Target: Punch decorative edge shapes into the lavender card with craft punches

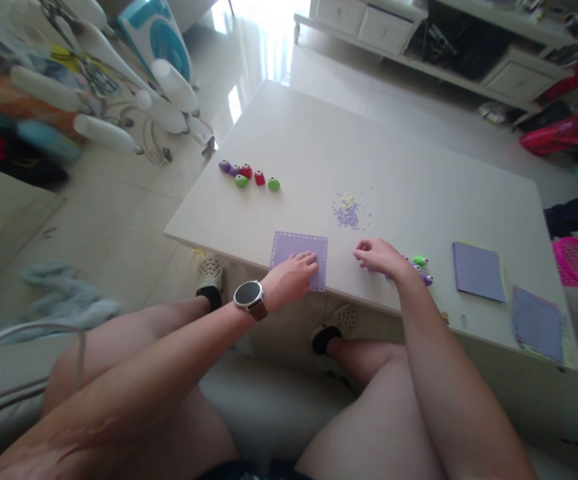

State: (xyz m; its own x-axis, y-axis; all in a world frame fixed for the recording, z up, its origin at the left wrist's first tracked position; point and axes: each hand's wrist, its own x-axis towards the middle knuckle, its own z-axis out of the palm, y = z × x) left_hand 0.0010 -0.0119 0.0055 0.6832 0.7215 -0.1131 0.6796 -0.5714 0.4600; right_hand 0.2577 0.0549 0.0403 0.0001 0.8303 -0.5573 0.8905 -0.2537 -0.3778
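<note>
Near the table's front edge lies a purple paper square (289, 247) with a row of small punched holes along its borders. My left hand (296, 275) rests on the paper with its fingers spread flat; a watch is on that wrist. To the right, my right hand (376, 257) is just over the table, its fingers curled together; what they hold, if anything, is too small to make out. Purple and green craft punches (420, 261) sit beside and partly behind this hand. A pile of tiny purple and yellow paper bits (347, 215) lies beyond the hands.
Several purple, red and green punches (259, 177) stand at the table's left. A stack of purple sheets (479, 270) and a second stack (537, 323) lie at the right. The white table (393, 157) has its front edge near my knees.
</note>
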